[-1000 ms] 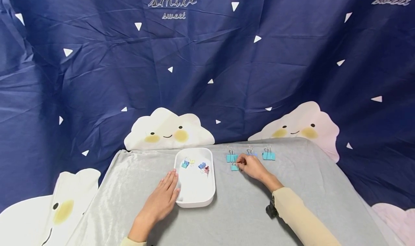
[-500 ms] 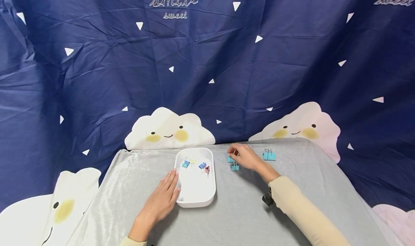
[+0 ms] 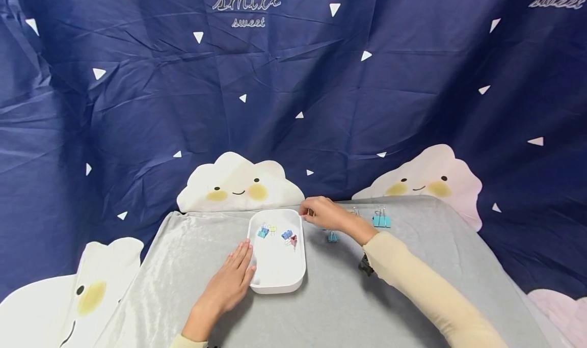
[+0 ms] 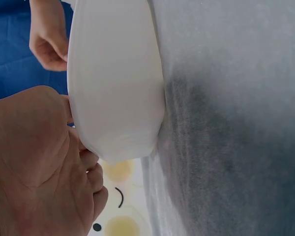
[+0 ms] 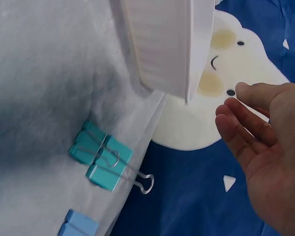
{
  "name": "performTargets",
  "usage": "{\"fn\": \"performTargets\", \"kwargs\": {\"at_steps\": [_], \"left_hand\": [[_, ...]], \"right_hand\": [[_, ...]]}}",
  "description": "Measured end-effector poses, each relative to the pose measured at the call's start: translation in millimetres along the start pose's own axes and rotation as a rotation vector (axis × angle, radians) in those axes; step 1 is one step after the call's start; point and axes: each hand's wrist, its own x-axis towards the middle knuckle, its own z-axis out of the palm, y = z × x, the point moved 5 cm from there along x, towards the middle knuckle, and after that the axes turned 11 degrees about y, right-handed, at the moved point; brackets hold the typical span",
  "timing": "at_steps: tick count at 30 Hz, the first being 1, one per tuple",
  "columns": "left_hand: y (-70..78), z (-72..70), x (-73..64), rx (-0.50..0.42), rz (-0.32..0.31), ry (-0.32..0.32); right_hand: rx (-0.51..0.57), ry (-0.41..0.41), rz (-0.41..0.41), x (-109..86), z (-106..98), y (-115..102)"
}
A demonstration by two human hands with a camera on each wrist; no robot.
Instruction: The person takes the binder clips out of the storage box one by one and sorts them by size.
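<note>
My left hand (image 3: 229,279) rests straight-fingered against the left side of a white plastic box (image 3: 277,289); the left wrist view shows its fingers behind the box wall. Inside the box lie small binder clips: a teal and blue pair (image 3: 263,232), a yellow one (image 3: 272,229), a blue one (image 3: 286,234) and a red one (image 3: 293,240). My right hand (image 3: 324,213) is over the box's far right corner. In the right wrist view, thumb and fingers of the right hand (image 5: 265,132) are loosely bent and apart, nothing visible between them.
Right of the box, a small teal binder clip (image 3: 332,237) and a large teal one (image 3: 381,221) lie on the grey cloth (image 3: 339,307). The right wrist view shows two teal clips (image 5: 105,160) close together and a light blue clip (image 5: 78,224). A navy curtain (image 3: 275,134) hangs behind.
My right hand has moved left from beside the small teal clip, over the large teal one, to the box's far right corner. My left hand and the clips in the box stayed put.
</note>
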Motion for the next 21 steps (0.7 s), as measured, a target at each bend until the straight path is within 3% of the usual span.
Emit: {"fn": "performTargets", "kwargs": {"at_steps": [4, 10, 21], "left_hand": [[0.4, -1.3, -0.7, -0.014, 0.014, 0.026], [1.8, -4.4, -0.3, -0.006, -0.014, -0.014], [0.3, -1.6, 0.7, 0.015, -0.012, -0.021]], "right_hand": [[-0.005, -0.051, -0.028, 9.5, 11.2, -10.9], [-0.020, -0.127, -0.058, 23.5, 26.9, -26.1], [-0.091, -0.288, -0.147, 42.1, 57.4, -46.9]]}}
